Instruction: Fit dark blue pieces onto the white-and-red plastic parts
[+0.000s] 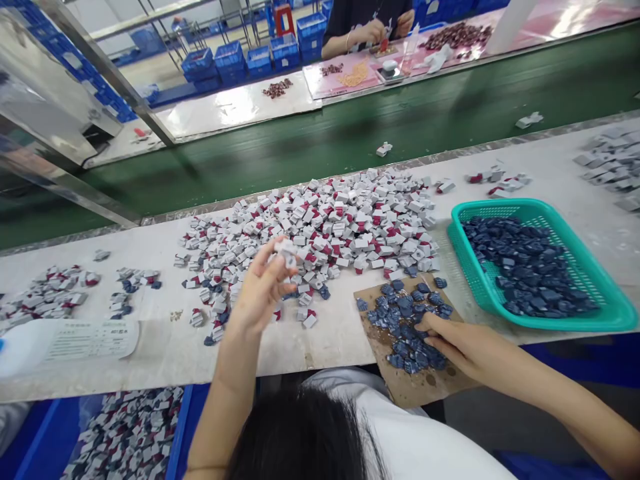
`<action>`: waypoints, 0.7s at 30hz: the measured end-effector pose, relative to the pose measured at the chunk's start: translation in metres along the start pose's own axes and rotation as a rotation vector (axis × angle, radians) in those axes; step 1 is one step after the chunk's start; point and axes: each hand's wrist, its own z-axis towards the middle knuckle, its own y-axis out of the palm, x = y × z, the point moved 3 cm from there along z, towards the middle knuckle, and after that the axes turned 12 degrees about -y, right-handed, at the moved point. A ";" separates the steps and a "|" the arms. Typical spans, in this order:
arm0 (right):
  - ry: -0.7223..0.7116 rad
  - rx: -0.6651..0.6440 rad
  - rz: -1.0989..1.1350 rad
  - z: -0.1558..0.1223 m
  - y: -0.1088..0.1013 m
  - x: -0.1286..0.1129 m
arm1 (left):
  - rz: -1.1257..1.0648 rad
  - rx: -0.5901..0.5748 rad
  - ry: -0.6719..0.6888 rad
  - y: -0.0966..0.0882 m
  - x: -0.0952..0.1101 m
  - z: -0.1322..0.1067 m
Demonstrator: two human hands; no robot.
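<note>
Raised over the front of a big heap of white and dark-red plastic pieces (340,220), my left hand (263,287) pinches a small white plastic piece (287,252) between thumb and fingers. My right hand (450,340) reaches into a spread of small dark-blue pieces (400,313) on a brown cardboard sheet (435,390). Its thumb and fingertips are pressed together among the blue pieces; whether one is between them is hidden. To the right of the cardboard, a green plastic basket (555,323) holds many more dark-blue pieces.
A white bottle (30,350) lies at the left front edge. Below, a blue bin (183,427) contains more pieces. Smaller piles (50,293) lie left. Beyond the table runs a green conveyor belt (300,150) carrying a few white pieces; across it a co-worker's hands (373,32) handle something.
</note>
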 end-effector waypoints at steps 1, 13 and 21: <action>-0.009 0.017 0.010 -0.001 -0.002 -0.002 | 0.000 -0.018 -0.015 0.005 -0.013 -0.009; -0.376 0.638 0.123 0.033 -0.025 -0.103 | -0.090 -0.306 -0.277 0.052 -0.077 -0.036; -0.390 0.722 -0.034 0.042 -0.016 -0.107 | -0.139 -0.319 -0.201 0.052 -0.074 -0.034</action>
